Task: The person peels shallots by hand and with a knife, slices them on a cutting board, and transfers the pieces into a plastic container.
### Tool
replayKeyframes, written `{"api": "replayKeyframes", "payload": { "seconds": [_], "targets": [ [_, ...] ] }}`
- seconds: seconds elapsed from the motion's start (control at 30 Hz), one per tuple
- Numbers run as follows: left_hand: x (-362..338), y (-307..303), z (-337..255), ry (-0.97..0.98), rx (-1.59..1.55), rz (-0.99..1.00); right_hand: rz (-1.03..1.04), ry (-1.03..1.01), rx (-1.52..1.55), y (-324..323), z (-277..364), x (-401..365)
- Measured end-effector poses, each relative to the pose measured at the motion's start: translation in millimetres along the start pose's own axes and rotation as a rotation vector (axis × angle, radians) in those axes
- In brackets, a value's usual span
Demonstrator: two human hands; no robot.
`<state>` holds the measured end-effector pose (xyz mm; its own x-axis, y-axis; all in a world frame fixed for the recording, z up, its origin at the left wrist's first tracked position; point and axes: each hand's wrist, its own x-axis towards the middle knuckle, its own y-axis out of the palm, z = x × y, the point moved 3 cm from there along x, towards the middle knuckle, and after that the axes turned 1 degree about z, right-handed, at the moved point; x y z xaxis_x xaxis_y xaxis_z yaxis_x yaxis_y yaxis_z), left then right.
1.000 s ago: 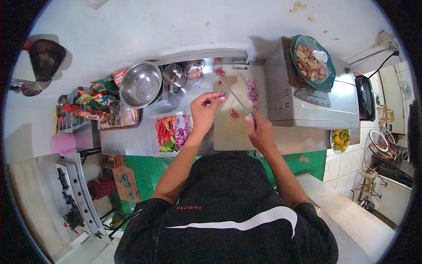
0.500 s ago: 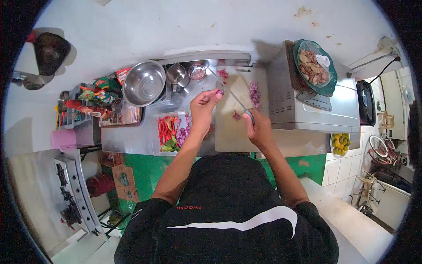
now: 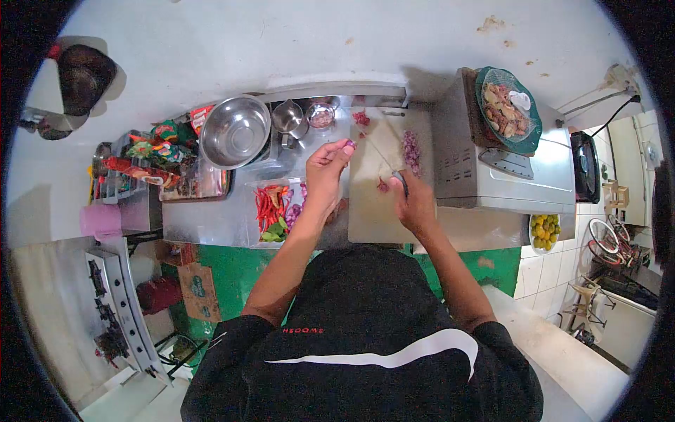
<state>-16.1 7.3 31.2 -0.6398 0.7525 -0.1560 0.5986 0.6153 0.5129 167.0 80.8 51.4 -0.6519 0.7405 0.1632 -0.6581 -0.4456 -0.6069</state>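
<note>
My left hand (image 3: 329,167) pinches a small purple shallot (image 3: 350,143) above the left edge of the cutting board (image 3: 365,218). In my right hand (image 3: 413,200) is the dark handle of a knife (image 3: 384,157), its thin blade pointing up and left over the board. Chopped shallot (image 3: 411,152) lies in a strip along the board's right side. Reddish peelings (image 3: 361,118) sit near the top, and a smaller bit (image 3: 382,185) rests beside my right hand. Left of my left forearm, a clear tray (image 3: 251,218) holds red chillies (image 3: 270,204), shallots and green leaves.
Behind the tray stand a large steel bowl (image 3: 235,132), a steel cup (image 3: 287,117) and a small bowl (image 3: 320,116). A metal box-shaped appliance (image 3: 520,183) with a green basket (image 3: 534,137) on top is at the right, near a bowl of yellow-green fruit (image 3: 545,232).
The knife blade has shifted slightly, away from the shallot in my left hand. Both hands keep nearly the same places, and the view has moved a little.
</note>
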Motion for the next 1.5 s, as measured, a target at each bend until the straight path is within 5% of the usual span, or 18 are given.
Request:
{"api": "replayKeyframes", "payload": {
  "seconds": [0.3, 0.37, 0.7, 0.87, 1.5],
  "targets": [
    [11, -10, 39, -0.248, 0.254, -0.012, 0.009, 0.078, -0.066, -3, -4, -10],
    [15, -7, 59, -0.311, 0.277, -0.033, -0.025, 0.238, -0.056, 8, -38, -18],
    [58, -47, 192, -0.154, 0.756, -0.019, 0.045, 0.569, -0.100, 33, -120, -58],
    [57, -46, 191, 0.091, 0.780, 0.222, 0.091, 0.482, -0.170, 51, -129, -62],
    [39, -35, 166, 0.033, 1.056, 0.194, 0.223, 0.497, -0.083, 57, -133, -61]
  ]
}}
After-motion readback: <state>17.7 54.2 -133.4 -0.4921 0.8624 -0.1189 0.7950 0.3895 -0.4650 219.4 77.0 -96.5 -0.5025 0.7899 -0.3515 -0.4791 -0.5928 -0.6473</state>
